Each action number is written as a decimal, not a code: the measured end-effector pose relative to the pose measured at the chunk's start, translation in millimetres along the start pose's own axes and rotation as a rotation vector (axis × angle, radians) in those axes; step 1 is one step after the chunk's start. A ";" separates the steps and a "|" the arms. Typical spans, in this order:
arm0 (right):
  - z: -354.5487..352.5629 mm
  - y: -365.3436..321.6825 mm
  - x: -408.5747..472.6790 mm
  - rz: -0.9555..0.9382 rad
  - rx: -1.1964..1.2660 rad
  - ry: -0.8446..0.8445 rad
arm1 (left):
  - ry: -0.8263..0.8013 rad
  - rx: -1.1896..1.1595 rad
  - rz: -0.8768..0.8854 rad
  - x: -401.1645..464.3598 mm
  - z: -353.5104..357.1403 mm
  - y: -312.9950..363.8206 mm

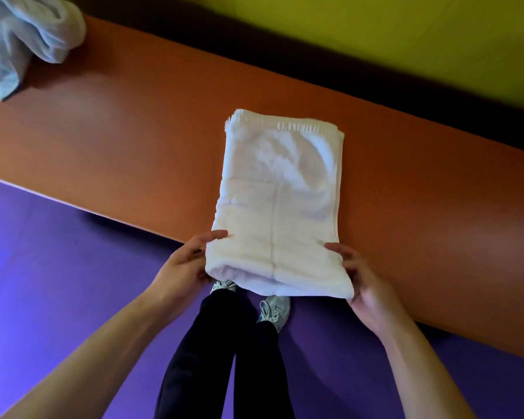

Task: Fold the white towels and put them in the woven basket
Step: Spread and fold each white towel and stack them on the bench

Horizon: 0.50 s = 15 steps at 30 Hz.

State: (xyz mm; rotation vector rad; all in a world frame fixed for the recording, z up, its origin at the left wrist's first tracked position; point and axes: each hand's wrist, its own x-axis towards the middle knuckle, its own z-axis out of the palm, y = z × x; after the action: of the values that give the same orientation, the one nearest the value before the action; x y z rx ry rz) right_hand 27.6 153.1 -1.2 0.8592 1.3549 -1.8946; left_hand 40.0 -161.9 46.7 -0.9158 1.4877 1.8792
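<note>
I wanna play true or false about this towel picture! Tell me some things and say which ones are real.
1. Both hands hold the near end of the folded towel. True: the left hand and right hand grip its two near corners.
2. The folded towel lies in a woven basket. False: it lies on the orange table, and no basket is in view.
3. A crumpled towel sits at the far left of the table. True.
4. The floor is green. False: it is purple.
5. The near end of the folded towel hangs past the table's edge. True.
</note>
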 end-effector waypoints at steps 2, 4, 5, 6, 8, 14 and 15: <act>-4.3 -4.2 -6.7 0.017 0.077 -0.069 | -0.076 0.237 0.071 -9.9 -10.8 -1.2; -5.5 -9.0 -14.2 -0.013 0.035 -0.164 | -0.070 0.526 0.153 -15.2 -17.6 -0.6; -6.9 -8.6 -16.0 -0.046 -0.055 -0.191 | -0.050 0.617 0.188 -16.4 -19.2 -0.8; -4.5 -11.4 -19.1 -0.077 -0.149 -0.189 | -0.029 0.674 0.226 -16.5 -19.8 -1.5; 2.6 -16.9 -22.6 -0.133 -0.297 -0.107 | 0.066 0.721 0.311 -14.6 -18.7 2.2; 19.7 -35.7 -21.4 -0.292 -0.588 0.104 | 0.188 0.780 0.417 8.4 -14.1 28.0; 23.4 -38.3 -19.1 -0.337 -0.606 0.088 | 0.198 0.770 0.397 14.3 -8.9 33.1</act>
State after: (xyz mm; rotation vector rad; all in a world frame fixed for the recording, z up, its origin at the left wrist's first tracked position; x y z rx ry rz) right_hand 4.4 143.0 40.5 0.4268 2.0796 -1.5298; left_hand 7.1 -177.7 53.4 -0.4588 2.3995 1.2575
